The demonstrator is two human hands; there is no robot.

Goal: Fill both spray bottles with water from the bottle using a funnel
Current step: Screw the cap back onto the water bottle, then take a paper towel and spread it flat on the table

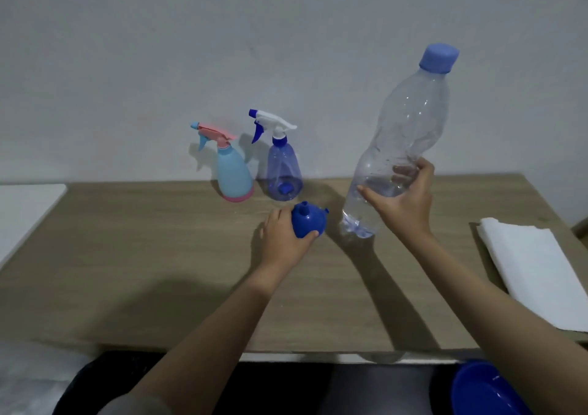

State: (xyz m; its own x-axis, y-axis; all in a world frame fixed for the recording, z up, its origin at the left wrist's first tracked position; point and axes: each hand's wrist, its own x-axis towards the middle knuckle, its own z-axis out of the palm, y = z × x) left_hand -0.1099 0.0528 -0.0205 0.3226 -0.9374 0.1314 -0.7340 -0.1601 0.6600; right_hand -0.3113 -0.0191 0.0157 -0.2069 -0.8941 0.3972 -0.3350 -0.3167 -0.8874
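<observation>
Both hands are engaged and work well apart from each other. Left hand [283,236] grips the blue funnel [308,220], fingers curled over its wide body; the funnel sits inverted, spout pointing up, at or just above the wooden table [159,255]. Whether it touches the surface cannot be determined. Right hand [404,198] clamps the lower body of the clear water bottle [404,134], thumb across the near side and fingers wrapped behind. The bottle leans, top tilted to the right, base close to the table just right of the funnel. Its blue cap [439,57] is fitted. Water is visible in the lower portion only.

Two spray bottles stand upright near the far edge of the table, against the wall, beyond the left hand. The light blue spray bottle [234,173], with pink trigger head and pink base, stands on the left. The translucent blue spray bottle [284,166], with white and blue trigger head, stands just beside it on the right. Both trigger heads are fitted.

A folded white cloth [537,274] lies on the right end of the table. A blue basin [486,389] is partly visible below the near table edge at lower right.
</observation>
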